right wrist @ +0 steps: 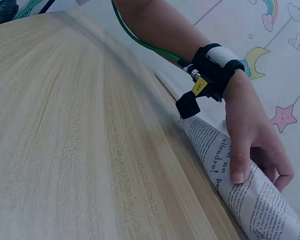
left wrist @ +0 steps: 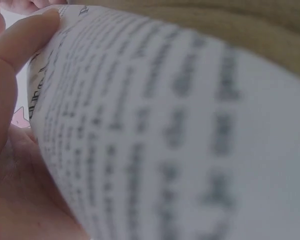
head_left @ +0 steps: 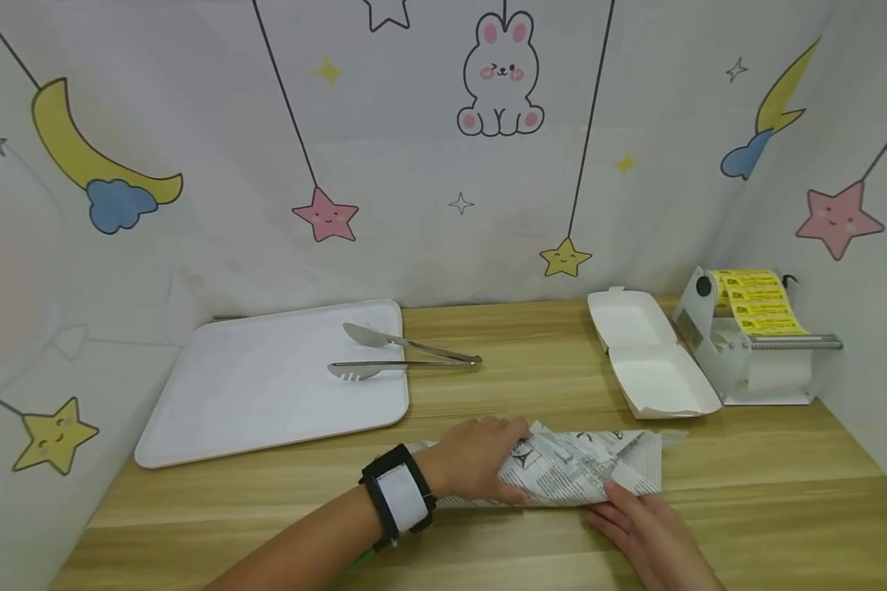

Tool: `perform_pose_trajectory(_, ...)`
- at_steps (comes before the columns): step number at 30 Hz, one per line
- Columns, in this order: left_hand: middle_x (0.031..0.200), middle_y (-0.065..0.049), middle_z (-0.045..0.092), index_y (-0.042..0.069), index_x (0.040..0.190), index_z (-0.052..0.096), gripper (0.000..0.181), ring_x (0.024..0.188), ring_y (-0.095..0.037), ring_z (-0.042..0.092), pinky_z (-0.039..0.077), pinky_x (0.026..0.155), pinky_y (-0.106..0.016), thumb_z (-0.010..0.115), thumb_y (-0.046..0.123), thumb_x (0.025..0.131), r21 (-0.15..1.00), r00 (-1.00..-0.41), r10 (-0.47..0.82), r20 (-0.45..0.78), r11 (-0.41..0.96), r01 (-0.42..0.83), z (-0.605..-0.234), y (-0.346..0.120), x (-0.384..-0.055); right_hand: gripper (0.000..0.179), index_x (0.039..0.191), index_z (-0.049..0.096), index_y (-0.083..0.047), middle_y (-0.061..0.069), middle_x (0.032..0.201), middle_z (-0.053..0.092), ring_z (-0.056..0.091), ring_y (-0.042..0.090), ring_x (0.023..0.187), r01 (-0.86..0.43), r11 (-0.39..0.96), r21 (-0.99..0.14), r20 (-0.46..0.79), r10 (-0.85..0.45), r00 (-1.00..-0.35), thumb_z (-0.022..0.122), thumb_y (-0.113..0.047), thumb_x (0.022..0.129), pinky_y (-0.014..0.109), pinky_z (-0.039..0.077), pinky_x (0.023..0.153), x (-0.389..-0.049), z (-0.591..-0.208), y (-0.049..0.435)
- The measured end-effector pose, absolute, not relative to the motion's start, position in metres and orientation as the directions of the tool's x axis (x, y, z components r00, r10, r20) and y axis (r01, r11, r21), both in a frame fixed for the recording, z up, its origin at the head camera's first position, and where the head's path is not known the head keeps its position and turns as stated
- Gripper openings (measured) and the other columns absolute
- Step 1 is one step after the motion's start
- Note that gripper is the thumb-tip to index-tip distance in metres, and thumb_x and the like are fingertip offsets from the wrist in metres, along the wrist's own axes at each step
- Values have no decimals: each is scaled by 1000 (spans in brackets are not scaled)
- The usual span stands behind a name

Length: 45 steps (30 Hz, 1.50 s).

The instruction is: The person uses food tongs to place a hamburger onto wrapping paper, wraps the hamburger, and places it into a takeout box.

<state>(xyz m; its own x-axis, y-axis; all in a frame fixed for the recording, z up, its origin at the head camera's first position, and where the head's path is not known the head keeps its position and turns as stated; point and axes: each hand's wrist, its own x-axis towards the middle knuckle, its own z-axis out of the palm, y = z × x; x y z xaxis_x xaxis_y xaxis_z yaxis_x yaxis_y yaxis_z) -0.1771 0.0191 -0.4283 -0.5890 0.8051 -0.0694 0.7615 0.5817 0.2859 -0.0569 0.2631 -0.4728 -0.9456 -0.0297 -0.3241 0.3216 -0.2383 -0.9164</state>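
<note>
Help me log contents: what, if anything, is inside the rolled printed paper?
Only the outer folds of the rolled printed paper show, gripped by the left hand. Those layers cover the inside, so I cannot tell whether anything is wrapped there.

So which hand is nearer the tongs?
The left hand, gripping the printed paper from above; the right hand, at the paper's near edge, is farther from the tongs.

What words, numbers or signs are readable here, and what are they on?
"attendre!": on the newsprint-style paper, right wrist view.
Other print on that paper: too blurred or small to read reliably.
Yellow labels on the dispenser: too small to read.
Yellow cable tag: too small to read.
</note>
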Motion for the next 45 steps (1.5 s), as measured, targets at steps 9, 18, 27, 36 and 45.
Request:
perform_pose_trajectory(9,122,3,70,19,132,54,69,106,-8,63,50,85,-25,88,52,83,262,-585,808,-72,581,771,-429,19,-177,57,156,25,6,-12,126,60,59,-4,110,259,-238,-936,-299,150,-942,52,-21,113,21,56,92,-69,-476,242)
perform_pose_trajectory(18,125,4,69,20,132,54,68,110,-9,63,50,83,-25,86,56,84,207,-583,807,-89,588,782,-428,22,-174,67,164,18,2,10,167,28,45,-18,116,310,-139,-940,-331,170,-928,52,-22,112,7,41,96,-77,-467,236)
perform_pose_trajectory(27,130,3,69,20,135,53,70,119,-10,63,50,88,-25,86,56,84,201,-593,800,-92,598,776,-428,23,-172,54,158,31,9,17,165,36,44,-17,116,305,-50,-951,-308,227,-924,47,-15,112,6,36,98,-79,-475,233)
perform_pose_trajectory(36,131,3,68,20,137,52,69,122,-10,63,49,89,-26,84,55,86,217,-581,809,-91,586,781,-428,21,-172,52,157,28,17,31,165,33,33,31,154,201,141,-969,-173,187,-967,42,1,109,5,32,106,-78,-470,230)
perform_pose_trajectory(45,128,1,69,18,138,51,71,117,-10,64,52,91,-28,85,53,86,248,-569,820,-62,565,787,-430,20,-172,67,157,38,10,32,159,42,42,46,145,-210,621,-756,207,-78,-975,53,21,93,22,30,117,-77,-467,238)
